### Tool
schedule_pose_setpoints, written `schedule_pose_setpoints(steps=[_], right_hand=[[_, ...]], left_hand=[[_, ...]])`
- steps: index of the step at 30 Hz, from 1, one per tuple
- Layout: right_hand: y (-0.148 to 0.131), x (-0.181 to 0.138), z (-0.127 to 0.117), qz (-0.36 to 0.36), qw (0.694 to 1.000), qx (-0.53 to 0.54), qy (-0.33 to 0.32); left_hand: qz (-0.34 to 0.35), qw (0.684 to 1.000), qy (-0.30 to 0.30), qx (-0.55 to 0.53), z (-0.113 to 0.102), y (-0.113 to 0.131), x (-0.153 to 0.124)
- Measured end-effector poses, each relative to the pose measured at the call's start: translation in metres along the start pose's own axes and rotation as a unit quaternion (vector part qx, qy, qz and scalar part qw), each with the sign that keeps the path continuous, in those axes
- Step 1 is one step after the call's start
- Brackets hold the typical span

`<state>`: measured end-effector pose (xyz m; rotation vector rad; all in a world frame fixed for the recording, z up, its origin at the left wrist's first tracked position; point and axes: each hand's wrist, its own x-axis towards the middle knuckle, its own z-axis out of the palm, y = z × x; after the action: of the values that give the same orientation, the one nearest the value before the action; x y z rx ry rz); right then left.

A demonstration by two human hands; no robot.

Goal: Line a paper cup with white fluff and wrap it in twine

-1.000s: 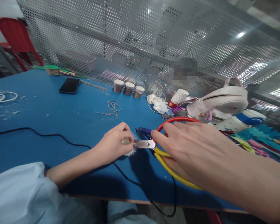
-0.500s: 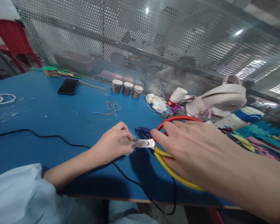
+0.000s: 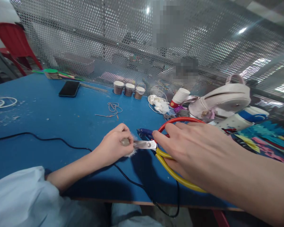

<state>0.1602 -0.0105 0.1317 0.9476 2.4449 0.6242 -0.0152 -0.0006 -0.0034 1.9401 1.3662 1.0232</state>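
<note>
My right hand [image 3: 182,145] is wrapped round the handles of a pair of scissors [image 3: 149,144], one loop red and the other yellow. The blades point left and look nearly closed, with their tips reaching my left fingers. My left hand [image 3: 117,142] pinches a small beige-grey piece [image 3: 125,142] between thumb and fingers. White fuzzy strands [image 3: 132,153] stick out beneath those fingers; whether they belong to the piece I cannot tell. Just behind the scissors lies a blue tool with a dark pointed tip [image 3: 145,133], partly hidden by my right hand.
A black cord [image 3: 61,139] crosses the blue table [image 3: 85,123] and hangs over its front edge. Farther back are a phone [image 3: 69,89], a tangled string [image 3: 112,108], three small tubs [image 3: 129,90] and stacked paper cups [image 3: 180,96]. A pale bag [image 3: 222,97] and bottle [image 3: 243,118] stand right.
The scissor blades have come closer together at my left fingers. Both hands stay in almost the same place, and the beige-grey piece has shifted slightly in the pinch.
</note>
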Motion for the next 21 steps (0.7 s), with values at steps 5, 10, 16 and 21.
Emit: schedule_pose_setpoints(steps=[5, 10, 16, 21], right_hand=[[-0.0002, 0.0022, -0.0002, -0.008, 1.0, -0.017, 0.008], [-0.0017, 0.0035, 0.0003, -0.032, 0.997, -0.049, 0.044], [-0.0035, 0.0011, -0.0008, -0.039, 0.994, -0.06, 0.078], [-0.0023, 0.0024, -0.0031, -0.054, 0.996, -0.042, 0.059]], left_hand=[[0.008, 1.0, -0.004, -0.004, 0.0001, 0.0003, -0.0019], [0.004, 1.0, -0.012, 0.013, 0.0002, 0.0017, -0.0024], [0.003, 1.0, -0.015, 0.017, 0.0005, 0.0015, -0.0022], [-0.001, 1.0, -0.008, 0.02, 0.0009, 0.0009, -0.0019]])
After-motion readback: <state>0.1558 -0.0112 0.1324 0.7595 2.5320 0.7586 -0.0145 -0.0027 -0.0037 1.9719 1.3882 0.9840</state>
